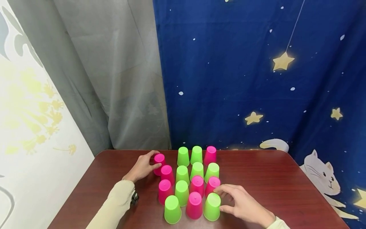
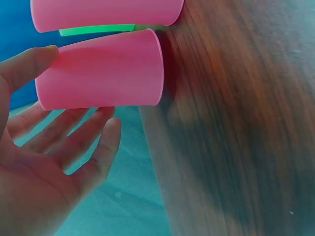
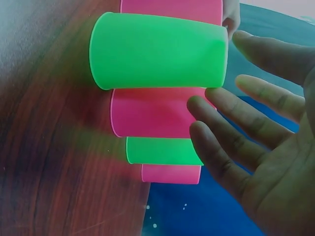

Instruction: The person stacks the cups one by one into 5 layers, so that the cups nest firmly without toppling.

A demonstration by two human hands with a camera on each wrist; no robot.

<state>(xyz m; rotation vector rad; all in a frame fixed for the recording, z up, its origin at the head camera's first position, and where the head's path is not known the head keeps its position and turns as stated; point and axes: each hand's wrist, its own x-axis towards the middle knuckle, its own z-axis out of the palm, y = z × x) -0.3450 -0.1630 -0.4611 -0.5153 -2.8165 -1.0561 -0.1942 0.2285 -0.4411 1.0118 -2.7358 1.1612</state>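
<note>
Upside-down plastic cups, green and pink, stand in close rows on the table. My left hand (image 1: 144, 166) is at the back left, its thumb and fingers on either side of a pink cup (image 2: 103, 71). In the left wrist view the thumb (image 2: 37, 61) lies against that cup, and some fingers are partly hidden behind it. My right hand (image 1: 243, 203) is beside the front-right green cup (image 3: 157, 51), fingers spread and fairly straight. Its thumb is near the cup's top edge. Behind this green cup is another pink cup (image 3: 152, 113), close to the right fingertips.
A dark red-brown wooden table (image 1: 274, 178) carries the cups. Beyond its back edge hang a grey curtain (image 1: 137, 105) and a blue curtain (image 1: 217, 79) with stars. The front row also has a green cup (image 1: 172, 210) and a pink cup (image 1: 194, 206).
</note>
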